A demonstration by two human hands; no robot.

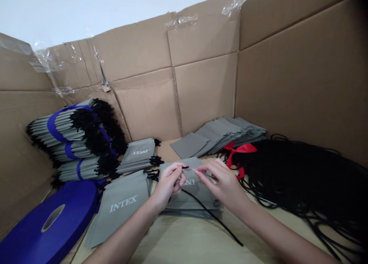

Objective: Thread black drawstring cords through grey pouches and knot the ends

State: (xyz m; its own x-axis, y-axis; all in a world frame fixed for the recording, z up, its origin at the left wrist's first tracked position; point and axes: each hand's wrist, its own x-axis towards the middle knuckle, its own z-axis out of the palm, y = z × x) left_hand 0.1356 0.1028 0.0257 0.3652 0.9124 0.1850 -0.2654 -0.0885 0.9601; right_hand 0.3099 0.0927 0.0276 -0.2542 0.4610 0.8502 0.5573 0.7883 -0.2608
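Observation:
My left hand [169, 181] pinches the end of a black cord [212, 216] that trails down toward me over the tabletop. Facing it, my right hand [221, 181] pinches a small thin pale thing at the cord's tip; I cannot make out what it is. Both hands hover above a small pile of grey INTEX drawstring pouches [198, 197].
Bundles of grey pouches bound with blue ribbon [74, 141] are stacked at left. A blue ribbon roll [54, 218] lies at front left. More grey pouches [221, 135] fan out at the back. A mass of black cords [296, 179] with a red tie [238, 149] fills the right. Cardboard walls [287, 76] surround everything.

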